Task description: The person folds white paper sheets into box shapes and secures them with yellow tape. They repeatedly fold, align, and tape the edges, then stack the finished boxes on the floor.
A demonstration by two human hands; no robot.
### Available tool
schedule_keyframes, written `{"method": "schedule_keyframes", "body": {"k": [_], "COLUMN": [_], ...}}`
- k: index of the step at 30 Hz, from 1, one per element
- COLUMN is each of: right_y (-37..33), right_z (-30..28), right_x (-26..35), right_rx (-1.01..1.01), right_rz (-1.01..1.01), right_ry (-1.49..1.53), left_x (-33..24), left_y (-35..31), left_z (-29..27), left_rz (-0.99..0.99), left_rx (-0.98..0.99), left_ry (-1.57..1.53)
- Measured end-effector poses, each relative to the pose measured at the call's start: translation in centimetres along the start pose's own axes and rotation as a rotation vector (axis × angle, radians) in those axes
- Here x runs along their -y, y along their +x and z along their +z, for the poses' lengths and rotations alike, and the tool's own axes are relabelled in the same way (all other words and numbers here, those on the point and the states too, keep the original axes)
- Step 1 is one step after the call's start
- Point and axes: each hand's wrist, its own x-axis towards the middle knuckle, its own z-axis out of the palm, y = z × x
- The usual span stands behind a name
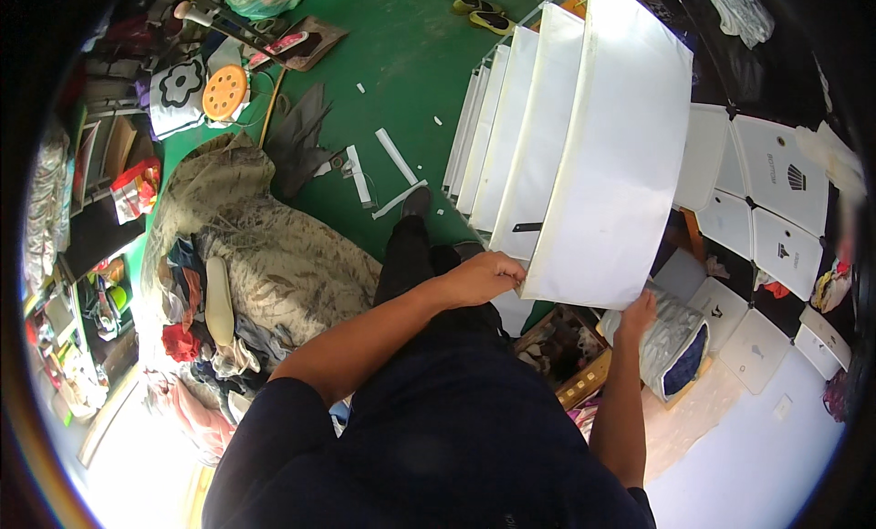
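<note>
A tall white shelf rack [620, 155] with several tiers stands just in front of me, its lower shelves stepping away to the left below the top one. My left hand [484, 279] is closed at the top shelf's near left corner, fingertips pinched on its edge. At the near right corner, my right hand [638, 315] is closed on the same shelf's edge; part of its fingers is hidden. A short black strip [527, 227] shows at the left edge, between the top shelf and the one below.
White strips [395, 156] and small scraps lie on the green floor [365, 54]. To the left a camouflage-patterned cover [265, 228] is draped beside heaped clothes. An orange round stool [225, 93] stands farther off. White panel cabinets [780, 173] line the right, near a grey fabric bin [671, 346].
</note>
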Motion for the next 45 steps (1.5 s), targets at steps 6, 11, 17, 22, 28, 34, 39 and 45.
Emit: {"method": "schedule_keyframes", "body": {"k": [6,11,17,22,28,34,39,45], "right_y": [-1.3,-2.7,-3.1,-2.8,-2.9,-3.1,-3.4,-4.3], "right_z": [0.4,0.7,0.6,1.0,1.2,1.4,1.3,0.7], "right_x": [1.4,4.0,4.2,4.5,3.9,3.6,3.3,3.4], "right_rx": [-0.093,-0.120,-0.146,-0.110,-0.146,-0.156,-0.139,0.021], "right_rz": [-0.161,-0.103,-0.115,-0.095,-0.067,-0.036,-0.008,0.320], "right_ry": [-0.115,-0.118,-0.179,-0.099,-0.083,0.026,0.128,0.567], "left_x": [-1.8,-2.9,-2.6,-2.1,-1.4,-0.7,0.9,0.3], "left_y": [-0.1,0.3,0.8,-0.7,-0.2,2.4,3.7,4.3], "left_z": [-0.3,1.5,1.6,-1.0,-2.3,-3.5,-3.3,-2.6], "left_rz": [-0.168,-0.285,-0.289,-0.034,0.032,-0.121,-0.336,-0.391], "left_rx": [0.094,-0.045,-0.044,0.024,0.189,0.372,0.420,0.357], "left_ry": [0.027,-0.043,-0.120,-0.077,0.033,-0.114,-0.228,-0.015]}}
